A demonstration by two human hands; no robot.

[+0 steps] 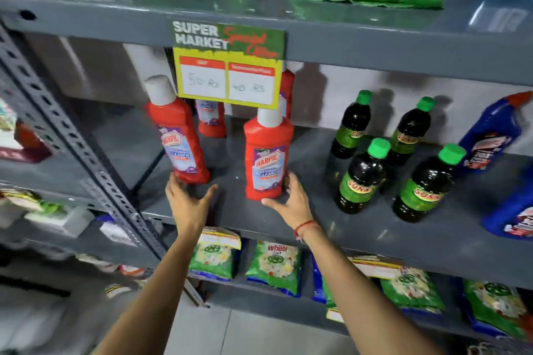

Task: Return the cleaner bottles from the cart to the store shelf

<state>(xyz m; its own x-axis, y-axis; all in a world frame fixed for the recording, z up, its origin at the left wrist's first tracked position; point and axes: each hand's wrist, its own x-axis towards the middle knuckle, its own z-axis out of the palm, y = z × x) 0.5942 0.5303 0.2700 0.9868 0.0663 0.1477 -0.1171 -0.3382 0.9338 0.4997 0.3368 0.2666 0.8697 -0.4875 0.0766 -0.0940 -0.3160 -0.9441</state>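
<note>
Shelf (pixel 346 219): green-capped bottles (pixel 363 179) nearby.

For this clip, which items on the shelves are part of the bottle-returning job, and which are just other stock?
Part of the job:
front red cleaner bottle, by the right hand
left red cleaner bottle, tilted, by the left hand
two red bottles behind
middle shelf

Other stock:
green-capped dark bottles
blue bottles
green bags
price sign

Grey shelf (pixel 317 210) bearing cleaner bottles (pixel 266 158)
</note>
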